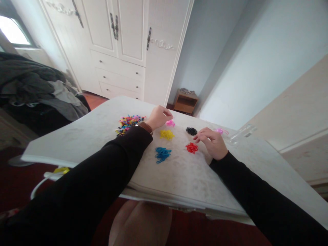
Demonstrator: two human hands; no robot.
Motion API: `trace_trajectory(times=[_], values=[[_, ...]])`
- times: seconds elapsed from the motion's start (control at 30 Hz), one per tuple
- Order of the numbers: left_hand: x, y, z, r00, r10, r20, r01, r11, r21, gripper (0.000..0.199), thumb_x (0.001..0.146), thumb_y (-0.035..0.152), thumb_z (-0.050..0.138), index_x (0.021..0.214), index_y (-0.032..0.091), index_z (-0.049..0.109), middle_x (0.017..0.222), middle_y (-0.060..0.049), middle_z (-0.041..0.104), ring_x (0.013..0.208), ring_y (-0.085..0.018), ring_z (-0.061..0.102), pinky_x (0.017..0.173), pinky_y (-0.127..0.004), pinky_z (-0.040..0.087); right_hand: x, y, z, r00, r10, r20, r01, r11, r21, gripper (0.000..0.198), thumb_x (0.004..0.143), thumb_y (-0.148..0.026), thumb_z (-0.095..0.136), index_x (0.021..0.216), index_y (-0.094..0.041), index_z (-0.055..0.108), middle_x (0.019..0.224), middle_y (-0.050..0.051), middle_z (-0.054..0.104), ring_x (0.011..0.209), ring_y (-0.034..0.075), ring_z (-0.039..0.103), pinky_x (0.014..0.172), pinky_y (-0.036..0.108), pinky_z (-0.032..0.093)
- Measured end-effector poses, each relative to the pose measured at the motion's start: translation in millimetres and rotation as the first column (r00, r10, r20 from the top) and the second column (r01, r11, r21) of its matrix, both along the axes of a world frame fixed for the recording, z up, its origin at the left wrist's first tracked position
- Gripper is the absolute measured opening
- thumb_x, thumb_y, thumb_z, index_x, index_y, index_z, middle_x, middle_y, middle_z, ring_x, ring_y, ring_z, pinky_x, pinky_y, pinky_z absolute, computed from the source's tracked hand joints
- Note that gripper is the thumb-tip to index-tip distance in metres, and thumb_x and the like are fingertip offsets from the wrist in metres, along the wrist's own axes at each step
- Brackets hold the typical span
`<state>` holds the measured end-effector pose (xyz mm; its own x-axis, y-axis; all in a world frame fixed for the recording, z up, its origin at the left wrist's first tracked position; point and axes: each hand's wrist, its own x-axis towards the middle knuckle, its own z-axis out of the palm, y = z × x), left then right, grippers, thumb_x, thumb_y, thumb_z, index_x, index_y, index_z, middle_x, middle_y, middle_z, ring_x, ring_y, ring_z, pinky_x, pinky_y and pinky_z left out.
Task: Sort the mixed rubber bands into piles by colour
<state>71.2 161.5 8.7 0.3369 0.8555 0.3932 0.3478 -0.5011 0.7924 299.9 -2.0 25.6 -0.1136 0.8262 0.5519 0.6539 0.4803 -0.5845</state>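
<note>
My left hand point(159, 117), with a watch on its wrist, hovers at the small pink pile of rubber bands point(170, 123). Its fingertips are pinched together, and what they hold, if anything, is too small to make out. Loosely curled with the fingers somewhat apart, my right hand point(211, 141) is beside the red rubber bands point(192, 148) and the black rubber bands point(191, 131); I see nothing in it. Yellow bands point(167, 134) and blue bands point(162, 154) lie in separate piles between the arms. A mixed-colour heap point(130, 120) sits behind my left forearm.
A clear plastic container point(243, 133) lies on the right of the white table point(189, 174), near a pink-purple item point(220, 131). Beyond the table stand a white wardrobe point(120, 68) and a small wooden stand point(186, 101). Clothes point(33, 82) are heaped at the left.
</note>
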Motion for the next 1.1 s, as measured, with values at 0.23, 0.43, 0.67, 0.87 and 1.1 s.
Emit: trace_trajectory(times=[0.23,0.43,0.67,0.87,1.1], values=[[-1,-2,2.9,0.998,0.002,-0.06,-0.004,1.0,-0.02,0.009,0.082,0.017,0.074,0.083,0.013,0.083,0.079,-0.008,0.078,0.076,-0.018,0.07,0.076,-0.028,0.055,-3,-1,0,1.0,0.005,-0.003,-0.005,1.0,0.001,0.035,0.091,-0.029,0.062,0.059,-0.025,0.076,0.073,0.005,0.077,0.08,0.022,0.069,0.081,0.039,0.054],[0,-6,8.2,0.989,0.059,-0.136,-0.058,0.998,0.011,0.015,0.084,0.019,0.074,0.092,0.011,0.083,0.086,-0.01,0.08,0.078,-0.018,0.071,0.082,-0.03,0.057,-2,-1,0,1.0,0.008,0.008,-0.008,1.0,0.001,0.035,0.091,-0.029,0.063,0.058,-0.025,0.075,0.071,0.005,0.077,0.078,0.022,0.069,0.079,0.039,0.053],[-51,6,37.3,0.923,0.171,-0.345,-0.144,0.984,0.103,0.023,0.078,0.008,0.069,0.094,0.01,0.084,0.083,-0.01,0.079,0.079,-0.02,0.073,0.082,-0.03,0.058,-3,-2,0,1.0,0.024,0.021,-0.024,1.0,0.017,0.035,0.093,-0.028,0.063,0.059,-0.025,0.074,0.071,0.004,0.076,0.077,0.022,0.068,0.078,0.039,0.053],[-92,13,41.0,0.839,0.249,-0.484,-0.247,0.967,0.071,0.027,0.075,0.006,0.066,0.093,0.013,0.086,0.082,-0.01,0.08,0.087,-0.022,0.076,0.087,-0.028,0.058,-5,-3,-1,0.999,0.034,0.024,-0.035,0.999,0.012,0.035,0.093,-0.028,0.063,0.06,-0.025,0.073,0.071,0.004,0.076,0.077,0.022,0.068,0.078,0.039,0.053],[-90,20,27.6,0.862,0.21,-0.461,-0.233,0.972,0.007,0.014,0.059,0.007,0.082,0.067,0.018,0.078,0.065,-0.007,0.073,0.078,-0.026,0.075,0.084,-0.033,0.059,-6,-4,0,1.0,0.02,0.024,-0.02,1.0,-0.003,0.035,0.093,-0.032,0.064,0.059,-0.026,0.073,0.07,0.004,0.076,0.078,0.023,0.068,0.08,0.042,0.055]])
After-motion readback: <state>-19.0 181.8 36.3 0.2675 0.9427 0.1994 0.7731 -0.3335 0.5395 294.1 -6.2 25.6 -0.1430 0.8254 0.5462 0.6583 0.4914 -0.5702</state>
